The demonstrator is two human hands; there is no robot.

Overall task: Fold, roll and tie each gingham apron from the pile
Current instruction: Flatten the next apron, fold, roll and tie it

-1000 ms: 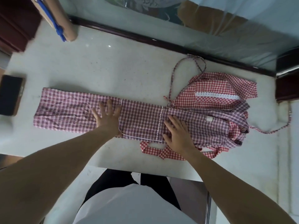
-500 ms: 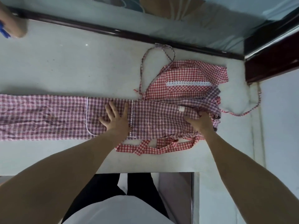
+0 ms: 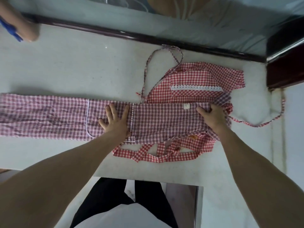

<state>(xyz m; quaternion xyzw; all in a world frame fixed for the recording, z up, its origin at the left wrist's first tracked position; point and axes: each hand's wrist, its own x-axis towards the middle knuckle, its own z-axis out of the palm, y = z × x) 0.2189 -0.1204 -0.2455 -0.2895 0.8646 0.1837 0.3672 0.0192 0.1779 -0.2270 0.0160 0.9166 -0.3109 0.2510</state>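
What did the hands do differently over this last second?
The right hand slid rightward along the folded apron to its right end, and its fingers now curl over that edge, taking a grip. The left hand stayed pressed flat mid-strip. The red gingham pile underneath lies as before.

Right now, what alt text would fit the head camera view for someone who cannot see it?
A person's left hand presses flat on a long folded gingham apron on a white table, while the right hand grips its end, atop a pile of red gingham aprons.
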